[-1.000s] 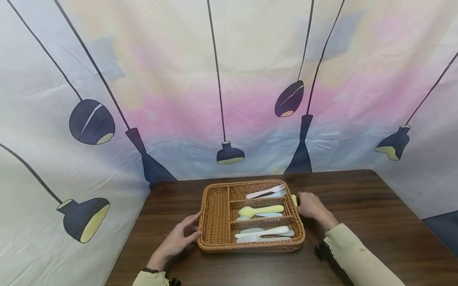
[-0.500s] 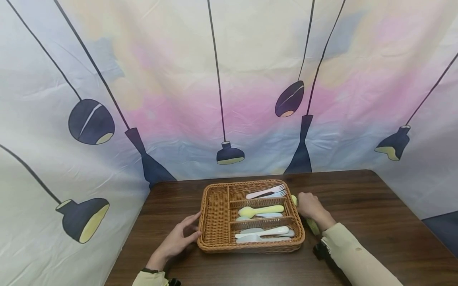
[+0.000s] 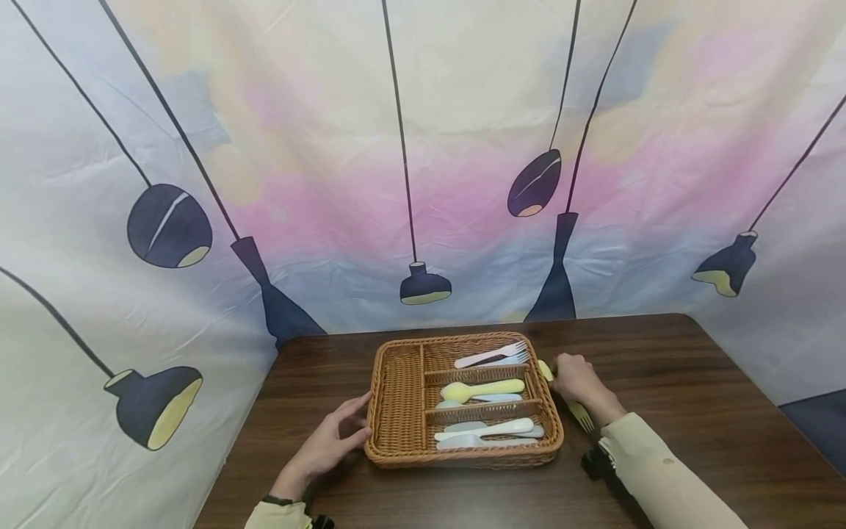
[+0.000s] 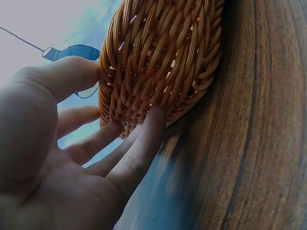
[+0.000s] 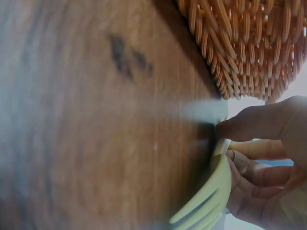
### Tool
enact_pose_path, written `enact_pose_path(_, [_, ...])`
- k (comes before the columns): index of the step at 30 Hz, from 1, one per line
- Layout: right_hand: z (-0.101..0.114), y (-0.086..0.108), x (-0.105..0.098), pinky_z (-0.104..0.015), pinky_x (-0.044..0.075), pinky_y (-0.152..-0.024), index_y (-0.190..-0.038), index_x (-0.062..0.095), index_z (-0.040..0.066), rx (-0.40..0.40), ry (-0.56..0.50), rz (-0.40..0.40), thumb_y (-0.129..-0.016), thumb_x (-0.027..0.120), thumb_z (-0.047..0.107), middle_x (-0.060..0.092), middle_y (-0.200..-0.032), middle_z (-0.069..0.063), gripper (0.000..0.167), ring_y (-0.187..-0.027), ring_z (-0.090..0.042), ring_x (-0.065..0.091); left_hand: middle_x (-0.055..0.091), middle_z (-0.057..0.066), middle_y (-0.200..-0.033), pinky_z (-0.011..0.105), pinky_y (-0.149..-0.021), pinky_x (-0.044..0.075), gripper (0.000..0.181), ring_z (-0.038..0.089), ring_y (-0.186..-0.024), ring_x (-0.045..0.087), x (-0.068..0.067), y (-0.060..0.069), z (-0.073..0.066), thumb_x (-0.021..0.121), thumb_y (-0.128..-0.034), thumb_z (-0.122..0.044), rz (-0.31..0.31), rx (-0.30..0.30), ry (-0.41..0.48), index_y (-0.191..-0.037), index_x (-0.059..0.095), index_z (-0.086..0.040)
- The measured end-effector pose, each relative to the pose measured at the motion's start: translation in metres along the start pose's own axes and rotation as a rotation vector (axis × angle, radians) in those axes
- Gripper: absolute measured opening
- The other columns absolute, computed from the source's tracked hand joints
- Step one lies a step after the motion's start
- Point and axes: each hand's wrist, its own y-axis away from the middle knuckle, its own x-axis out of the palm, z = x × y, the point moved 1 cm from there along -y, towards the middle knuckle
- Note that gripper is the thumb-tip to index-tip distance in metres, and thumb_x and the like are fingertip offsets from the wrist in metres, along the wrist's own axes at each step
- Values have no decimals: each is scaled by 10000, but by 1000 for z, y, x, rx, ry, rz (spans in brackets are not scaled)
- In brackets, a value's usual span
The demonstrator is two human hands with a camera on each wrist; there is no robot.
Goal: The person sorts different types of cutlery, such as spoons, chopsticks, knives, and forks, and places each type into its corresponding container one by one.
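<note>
A wicker cutlery tray (image 3: pixel 396 397) with several compartments stands on the table. My left hand (image 3: pixel 330 441) touches its left side; in the left wrist view the thumb rests near the rim and the fairly straight fingers lie against the weave. Beside the tray's right side, my right hand (image 3: pixel 581 386) pinches a yellow fork (image 5: pixel 211 196) between thumb and fingers, low over the wood. The fork's tines point back toward the wrist, and its handle end shows past the fingers. Inside the tray lie forks (image 3: pixel 485 356), a yellow spoon (image 3: pixel 479 389) and white knives (image 3: pixel 489 430).
The dark wooden table (image 3: pixel 687 397) extends on both sides of the tray. A fabric backdrop (image 3: pixel 463 184) printed with hanging lamps stands behind it. The tray's left compartment runs its full depth.
The yellow fork has turned in my right hand: its tines, hidden a second ago, now show below the palm. My left hand and the tray stay put.
</note>
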Motion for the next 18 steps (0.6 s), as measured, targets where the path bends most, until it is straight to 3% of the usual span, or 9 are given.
enact_pose_path(5, [-7, 2, -2, -467, 512, -694, -1078, 705, -23, 36, -27, 12, -845, 748, 140, 695, -1025, -208, 287, -876, -376, 649, 356, 182, -1513, 244, -860, 496, 676, 307, -1155, 580, 0, 0, 1, 635, -957, -290, 0, -4, -4, -1537, 318, -146])
enact_pose_path(18, [-19, 5, -14, -337, 461, -579, -1077, 704, -22, -12, -108, -59, -831, 722, 120, 694, -841, -93, 285, -665, -184, 578, 351, 191, -1514, 245, -849, 500, 679, 279, -1146, 587, 0, 0, -1, 634, -958, -285, -5, -11, -12, -1537, 315, -132])
